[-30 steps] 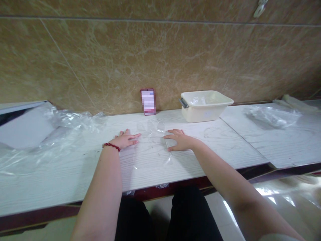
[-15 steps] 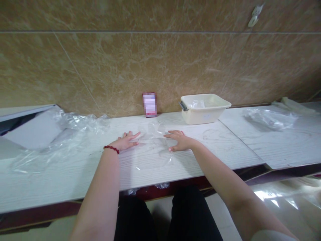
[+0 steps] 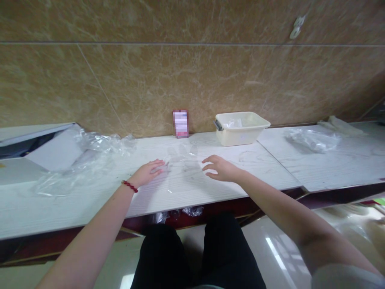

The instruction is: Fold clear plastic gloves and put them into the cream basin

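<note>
Flat clear plastic film (image 3: 182, 160), bare hands (image 3: 147, 172) (image 3: 221, 168), wood-grained tabletop (image 3: 254, 159)

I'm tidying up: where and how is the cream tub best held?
Likely by the rim at both short ends, coming from the front: the cream tub stands upright, its rim juts outward, and the wall is close behind.

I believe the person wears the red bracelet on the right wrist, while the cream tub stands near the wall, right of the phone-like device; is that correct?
Only the wrist is wrong: the head view shows the red bracelet on the wrist of the left hand, not the right hand. The cream tub does stand near the wall, right of the phone-like device.
</note>
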A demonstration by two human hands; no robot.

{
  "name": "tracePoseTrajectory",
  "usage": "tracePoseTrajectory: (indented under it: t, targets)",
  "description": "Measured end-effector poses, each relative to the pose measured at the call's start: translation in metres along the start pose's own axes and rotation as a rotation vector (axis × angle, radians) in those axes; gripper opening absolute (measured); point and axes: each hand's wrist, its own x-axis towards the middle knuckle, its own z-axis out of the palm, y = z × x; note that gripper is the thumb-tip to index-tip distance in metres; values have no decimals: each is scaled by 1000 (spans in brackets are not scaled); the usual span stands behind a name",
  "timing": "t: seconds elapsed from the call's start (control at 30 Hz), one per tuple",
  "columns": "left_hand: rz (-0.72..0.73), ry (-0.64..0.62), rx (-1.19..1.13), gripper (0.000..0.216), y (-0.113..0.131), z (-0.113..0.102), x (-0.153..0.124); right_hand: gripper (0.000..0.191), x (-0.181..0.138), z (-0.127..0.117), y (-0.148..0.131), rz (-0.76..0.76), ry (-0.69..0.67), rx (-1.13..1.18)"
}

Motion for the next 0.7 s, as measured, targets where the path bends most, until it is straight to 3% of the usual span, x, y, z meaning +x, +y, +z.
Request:
tracePoseTrajectory:
  t: [0.1, 0.23, 0.4, 0.7]
  targets:
    - [25, -50, 98, 54, 6, 3, 2, 25, -16, 3, -17, -86, -126, -48]
    - [77, -116, 159, 53, 11, 9, 12, 28, -20, 13, -25, -124, -185, -121]
    - [165, -180, 198, 57, 12, 14, 19, 28, -15, 18, -26, -189, -178, -163]
    - [221, -202, 193, 56, 11, 15, 14, 30, -16, 23, -19, -168, -127, -116]
